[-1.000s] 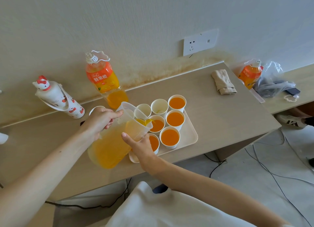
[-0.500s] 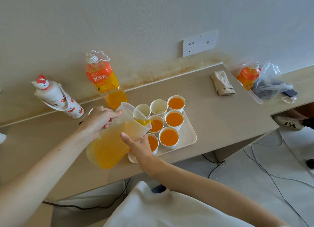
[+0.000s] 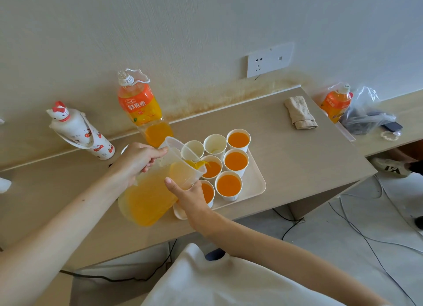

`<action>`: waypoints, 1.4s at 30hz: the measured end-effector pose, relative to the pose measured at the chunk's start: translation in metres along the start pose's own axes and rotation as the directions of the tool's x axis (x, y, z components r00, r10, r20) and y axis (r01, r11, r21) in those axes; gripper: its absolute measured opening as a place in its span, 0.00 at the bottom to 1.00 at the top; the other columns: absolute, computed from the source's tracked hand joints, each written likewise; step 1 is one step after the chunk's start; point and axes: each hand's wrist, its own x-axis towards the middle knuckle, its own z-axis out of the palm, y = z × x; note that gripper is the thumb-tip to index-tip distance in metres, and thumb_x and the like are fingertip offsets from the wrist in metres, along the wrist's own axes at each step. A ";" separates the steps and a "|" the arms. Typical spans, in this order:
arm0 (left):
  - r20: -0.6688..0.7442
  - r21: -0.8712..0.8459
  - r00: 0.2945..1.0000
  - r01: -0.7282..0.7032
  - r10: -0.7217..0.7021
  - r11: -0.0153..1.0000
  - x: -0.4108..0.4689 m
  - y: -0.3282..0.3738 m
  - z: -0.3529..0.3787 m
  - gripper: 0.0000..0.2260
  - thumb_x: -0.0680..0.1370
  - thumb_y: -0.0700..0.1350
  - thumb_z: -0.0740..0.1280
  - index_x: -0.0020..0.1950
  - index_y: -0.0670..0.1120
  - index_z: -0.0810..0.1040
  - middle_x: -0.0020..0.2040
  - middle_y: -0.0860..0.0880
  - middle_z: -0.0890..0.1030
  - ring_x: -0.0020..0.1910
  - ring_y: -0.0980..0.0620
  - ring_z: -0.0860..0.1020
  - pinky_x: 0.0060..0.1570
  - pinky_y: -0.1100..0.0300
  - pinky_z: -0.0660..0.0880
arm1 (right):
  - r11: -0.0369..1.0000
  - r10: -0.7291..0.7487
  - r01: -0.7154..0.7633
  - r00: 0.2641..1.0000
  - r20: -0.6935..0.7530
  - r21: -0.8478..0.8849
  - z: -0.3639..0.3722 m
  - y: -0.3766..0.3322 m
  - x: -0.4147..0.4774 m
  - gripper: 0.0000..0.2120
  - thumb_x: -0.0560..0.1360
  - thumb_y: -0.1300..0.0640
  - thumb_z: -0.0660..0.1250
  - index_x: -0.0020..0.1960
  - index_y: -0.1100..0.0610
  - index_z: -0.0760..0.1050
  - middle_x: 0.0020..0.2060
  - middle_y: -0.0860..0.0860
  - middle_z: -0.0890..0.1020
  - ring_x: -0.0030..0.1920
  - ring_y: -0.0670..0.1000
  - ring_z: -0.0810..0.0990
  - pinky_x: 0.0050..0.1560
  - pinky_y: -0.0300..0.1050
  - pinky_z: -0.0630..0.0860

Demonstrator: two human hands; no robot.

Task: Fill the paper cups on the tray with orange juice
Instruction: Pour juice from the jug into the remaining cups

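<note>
- On the tan table (image 3: 309,168), near its front edge, sits a cream tray (image 3: 257,182) with seven paper cups in view.
- Four of them are full of orange juice: the back right cup (image 3: 238,140), the middle right cup (image 3: 235,161), the front right cup (image 3: 229,186) and the front left cup (image 3: 207,192), which is half hidden by the right hand.
- The two back cups (image 3: 215,143) nearest the pitcher look unfilled.
- A clear pitcher (image 3: 151,196), about half full of juice, is tilted over the left end of the tray. A thin stream runs from its spout into the middle left cup (image 3: 212,169).
- The left hand (image 3: 139,159) has its fingers curled round the handle at the high rear side of the pitcher.
- The right hand (image 3: 191,197) cups the lower front of the pitcher near the spout, with the thumb laid up along the wall. Its other fingers are tucked behind, just beside the front left cup.
- Behind the pitcher stands a juice bottle (image 3: 139,104), and left of that a white cartoon flask (image 3: 77,132).
- A folded cloth (image 3: 300,113) lies well to the right of the tray.
</note>
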 end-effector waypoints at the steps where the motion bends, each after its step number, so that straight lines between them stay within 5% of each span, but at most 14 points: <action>1: -0.005 -0.001 1.000 0.001 -0.001 1.000 0.000 0.000 -0.001 0.22 0.75 0.49 0.72 0.25 0.48 0.66 0.24 0.51 0.65 0.27 0.51 0.61 0.32 0.58 0.61 | 1.000 -0.008 0.008 1.000 0.004 -0.001 0.000 -0.001 0.000 0.39 0.66 0.47 0.77 0.70 0.53 0.62 0.61 0.51 0.77 0.60 0.48 0.77 0.53 0.38 0.76; 4: -0.009 -0.003 1.000 0.003 -0.003 1.000 0.000 0.000 -0.001 0.22 0.75 0.50 0.72 0.25 0.48 0.66 0.25 0.50 0.65 0.27 0.51 0.61 0.32 0.59 0.61 | 1.000 -0.024 0.024 1.000 0.016 0.000 0.001 -0.002 0.000 0.32 0.70 0.52 0.76 0.68 0.53 0.64 0.59 0.50 0.78 0.58 0.46 0.78 0.49 0.36 0.77; 14: -0.011 -0.003 1.000 0.001 -0.001 1.000 0.000 0.001 -0.001 0.22 0.75 0.49 0.72 0.27 0.47 0.65 0.23 0.52 0.64 0.26 0.52 0.61 0.31 0.59 0.61 | 1.000 0.004 -0.004 1.000 0.006 -0.003 0.000 0.003 0.003 0.40 0.65 0.46 0.77 0.70 0.52 0.61 0.62 0.52 0.76 0.63 0.52 0.76 0.62 0.48 0.75; 23: -0.009 0.019 1.000 -0.003 0.003 1.000 0.001 0.002 0.000 0.21 0.76 0.49 0.71 0.28 0.46 0.65 0.21 0.53 0.64 0.27 0.52 0.61 0.32 0.59 0.61 | 1.000 -0.023 0.023 1.000 0.021 0.007 -0.001 0.003 0.004 0.39 0.66 0.46 0.77 0.70 0.51 0.61 0.62 0.50 0.77 0.61 0.49 0.76 0.53 0.39 0.76; 33: -0.012 0.042 1.000 -0.008 0.009 0.999 0.003 0.001 -0.002 0.21 0.75 0.50 0.71 0.27 0.47 0.65 0.22 0.52 0.65 0.27 0.52 0.62 0.32 0.58 0.62 | 0.997 -0.071 0.071 0.997 0.035 0.022 0.000 0.014 0.015 0.45 0.59 0.38 0.80 0.70 0.53 0.66 0.61 0.53 0.80 0.61 0.52 0.79 0.62 0.53 0.77; 42: -0.013 0.028 1.000 -0.008 0.009 1.000 0.001 0.002 -0.002 0.21 0.75 0.50 0.71 0.27 0.47 0.66 0.22 0.52 0.65 0.27 0.52 0.62 0.32 0.59 0.62 | 0.998 -0.053 0.053 0.998 0.044 0.016 -0.001 0.015 0.015 0.43 0.62 0.40 0.79 0.70 0.52 0.65 0.61 0.52 0.79 0.62 0.51 0.78 0.62 0.50 0.77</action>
